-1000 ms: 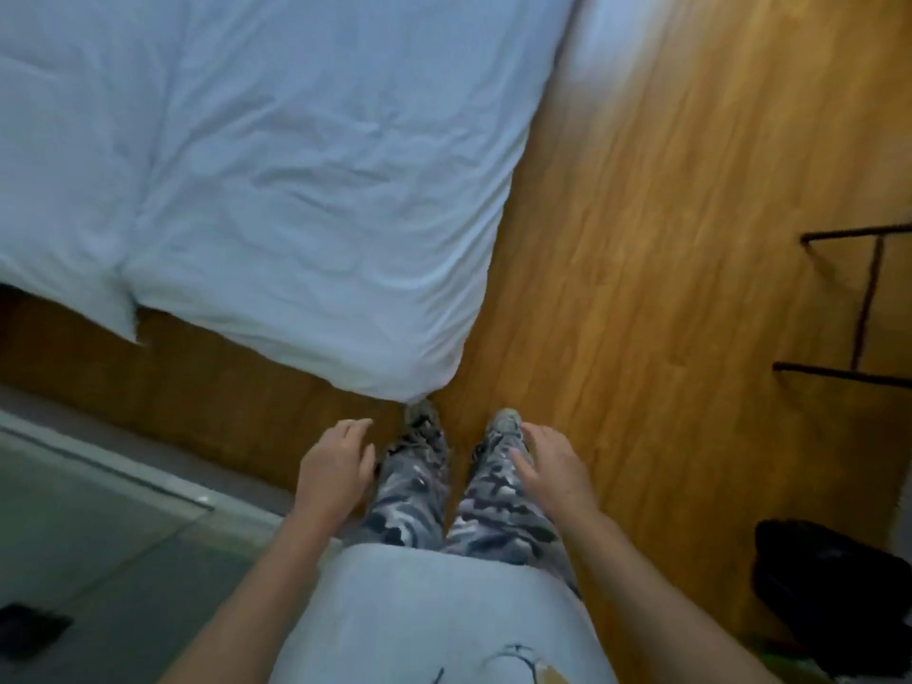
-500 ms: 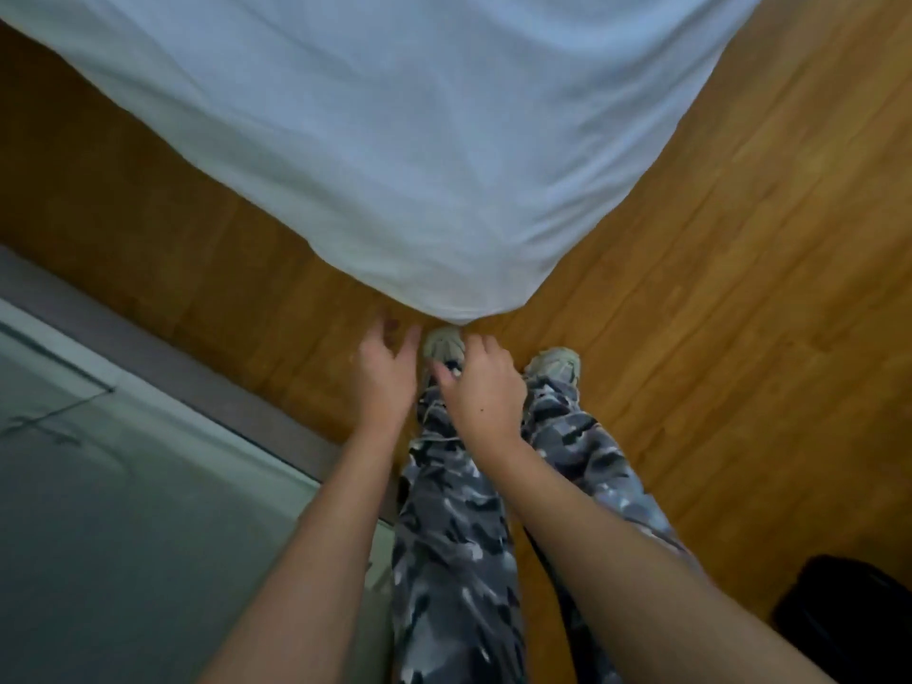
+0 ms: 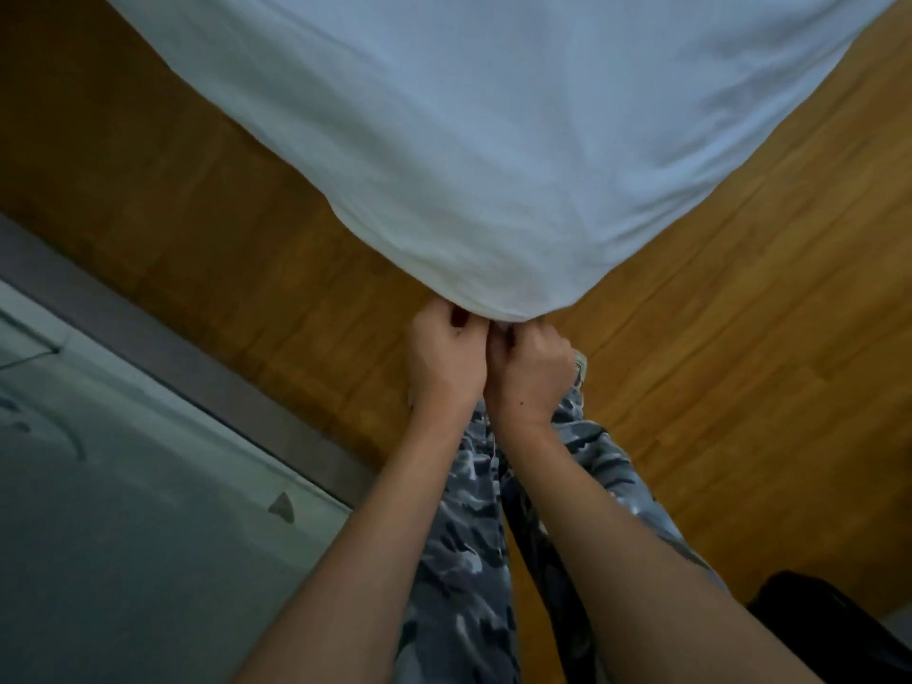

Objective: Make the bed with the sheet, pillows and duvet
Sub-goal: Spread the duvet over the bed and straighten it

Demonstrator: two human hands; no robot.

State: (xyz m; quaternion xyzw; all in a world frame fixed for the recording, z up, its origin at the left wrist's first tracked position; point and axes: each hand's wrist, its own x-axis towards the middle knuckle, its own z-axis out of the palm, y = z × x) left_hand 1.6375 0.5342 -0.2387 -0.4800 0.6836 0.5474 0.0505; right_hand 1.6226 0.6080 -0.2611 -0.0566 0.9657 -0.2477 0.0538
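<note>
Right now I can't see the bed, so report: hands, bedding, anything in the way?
Both hands, left and right, grip the white bedding's corner. Corner hangs over wood floor. Nothing blocking.

Both hands meet at the lowest corner of the white duvet [image 3: 493, 155]: the left hand [image 3: 444, 362] and the right hand [image 3: 530, 370] sit side by side, knuckles up, fingers [image 3: 456, 315] curled into the fabric edge (the fingertips are hidden). Below are camouflage trousers [image 3: 464, 560], a shoe [image 3: 580, 365] and the wooden floor [image 3: 715, 362].
</note>
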